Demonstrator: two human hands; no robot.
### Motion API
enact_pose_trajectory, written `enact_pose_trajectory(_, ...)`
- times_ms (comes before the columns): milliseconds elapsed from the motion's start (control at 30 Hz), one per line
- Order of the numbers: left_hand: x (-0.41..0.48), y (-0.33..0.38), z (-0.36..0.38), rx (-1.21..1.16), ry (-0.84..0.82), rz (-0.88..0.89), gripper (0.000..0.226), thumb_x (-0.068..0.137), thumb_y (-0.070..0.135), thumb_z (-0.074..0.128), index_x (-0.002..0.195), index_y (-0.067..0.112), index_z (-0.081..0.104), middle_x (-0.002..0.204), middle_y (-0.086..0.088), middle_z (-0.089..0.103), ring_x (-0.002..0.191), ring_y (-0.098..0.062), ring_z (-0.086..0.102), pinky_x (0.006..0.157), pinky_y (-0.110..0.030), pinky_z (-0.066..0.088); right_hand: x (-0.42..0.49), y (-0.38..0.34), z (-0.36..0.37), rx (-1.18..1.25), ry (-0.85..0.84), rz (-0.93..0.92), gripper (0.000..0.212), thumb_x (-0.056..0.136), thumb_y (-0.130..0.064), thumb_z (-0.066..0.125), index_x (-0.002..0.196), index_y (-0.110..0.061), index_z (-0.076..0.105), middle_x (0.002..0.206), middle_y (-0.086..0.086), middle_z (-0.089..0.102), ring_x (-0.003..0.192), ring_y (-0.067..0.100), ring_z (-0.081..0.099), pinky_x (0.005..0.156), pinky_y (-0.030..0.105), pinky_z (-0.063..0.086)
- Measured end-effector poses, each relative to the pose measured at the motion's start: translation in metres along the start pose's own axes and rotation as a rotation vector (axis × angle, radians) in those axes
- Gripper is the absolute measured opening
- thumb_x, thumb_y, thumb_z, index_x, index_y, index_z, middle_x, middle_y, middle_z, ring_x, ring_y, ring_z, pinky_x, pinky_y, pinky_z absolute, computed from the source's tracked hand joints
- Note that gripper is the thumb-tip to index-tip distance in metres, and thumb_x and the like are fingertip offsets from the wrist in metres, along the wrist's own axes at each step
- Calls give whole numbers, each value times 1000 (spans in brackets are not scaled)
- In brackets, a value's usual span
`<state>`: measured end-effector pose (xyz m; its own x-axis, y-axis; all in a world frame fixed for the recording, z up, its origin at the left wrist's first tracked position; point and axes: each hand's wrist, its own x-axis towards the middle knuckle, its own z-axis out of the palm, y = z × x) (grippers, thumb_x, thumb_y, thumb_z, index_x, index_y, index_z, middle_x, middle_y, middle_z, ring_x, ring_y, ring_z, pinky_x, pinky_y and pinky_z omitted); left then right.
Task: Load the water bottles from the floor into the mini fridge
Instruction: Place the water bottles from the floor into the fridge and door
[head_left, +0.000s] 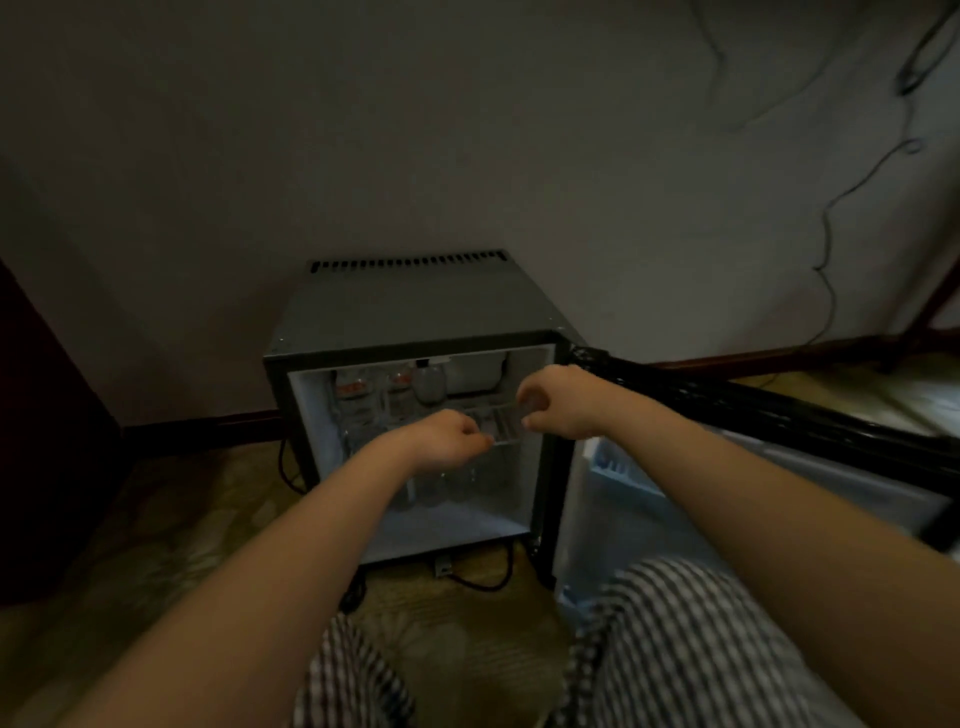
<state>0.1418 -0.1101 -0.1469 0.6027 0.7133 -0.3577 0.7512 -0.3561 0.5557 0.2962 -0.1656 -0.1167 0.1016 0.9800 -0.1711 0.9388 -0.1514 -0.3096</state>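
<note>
I record the mini fridge (415, 306) standing open at the wall (467, 156), door (649, 519) swung right, stored bottles (395, 395) upright in its upper half and more below; the left hand (449, 441) and right hand (558, 400) each curl round one end of a clear water bottle (501, 426), held crosswise at the opening. I judge it weighty if full, slick, thin-walled; hold the body firmly, without crushing.

Dim, grainy and soft all over. The brightest patch is the white inside of the fridge (415, 306) at centre, then its door (613, 499) lining at 4 o'clock. The wall (467, 130) darkens toward 9 and 12 o'clock. The clear bottle (498, 428) smears into the pale interior. Straight lines bow at 3 o'clock.
</note>
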Motion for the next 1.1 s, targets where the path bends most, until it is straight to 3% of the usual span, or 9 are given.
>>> enact_pose_trajectory(67,-19,27,7,12,11,39,37,96,36,42,121,12,57,111,-7,59,102,-22,57,94,-36,45,-34,7,-11,-12,17,-8,41,89,-24,60,128,-13,54,126,9,59,115,24,56,97,32,45)
enact_pose_trajectory(233,-61,95,44,30,52,145,38,96,34,44,126,12,54,129,-8,55,117,-22,52,95,-33,42,-115,45,-27,11,33,59,39,91,-23,57,129,-14,53,124,9,61,109,23,58,85,27,42)
enact_pose_trajectory(400,-80,145,107,40,20,241,38,96,32,46,126,11,53,128,-6,56,115,-23,53,97,-34,44,-186,96,-13,43,14,197,41,93,-23,56,133,-16,50,126,7,60,110,23,57,87,27,42)
enact_pose_trajectory(600,-88,189,195,43,-107,355,31,94,28,48,116,9,58,116,-7,61,106,-22,57,88,-33,44,-270,167,35,151,22,353,41,92,-25,56,131,-15,51,124,8,59,111,24,56,90,29,43)
enact_pose_trajectory(767,-88,194,291,42,-303,337,27,92,28,51,107,8,62,107,-9,64,102,-24,59,89,-37,46,-328,226,109,286,-25,504,37,90,-19,58,125,-9,56,118,11,63,110,26,57,90,31,43)
enact_pose_trajectory(867,-91,187,341,40,-418,267,19,94,28,49,101,14,59,102,-4,59,95,-17,55,79,-29,42,-362,255,156,347,-80,622,33,89,-20,59,120,-9,59,119,11,63,108,24,58,91,31,45)
enact_pose_trajectory(967,-91,178,387,73,-496,212,13,92,26,52,96,16,58,102,-5,61,94,-18,55,81,-29,43,-393,273,198,404,-114,741,35,89,-22,58,123,-11,58,121,10,62,109,24,59,92,31,46)
enact_pose_trajectory(1100,-95,179,430,110,-566,176,26,91,27,54,109,9,60,105,-9,61,93,-19,54,82,-30,43,-417,280,242,448,-204,847,39,93,-24,53,129,-9,52,128,12,57,115,26,55,92,30,44)
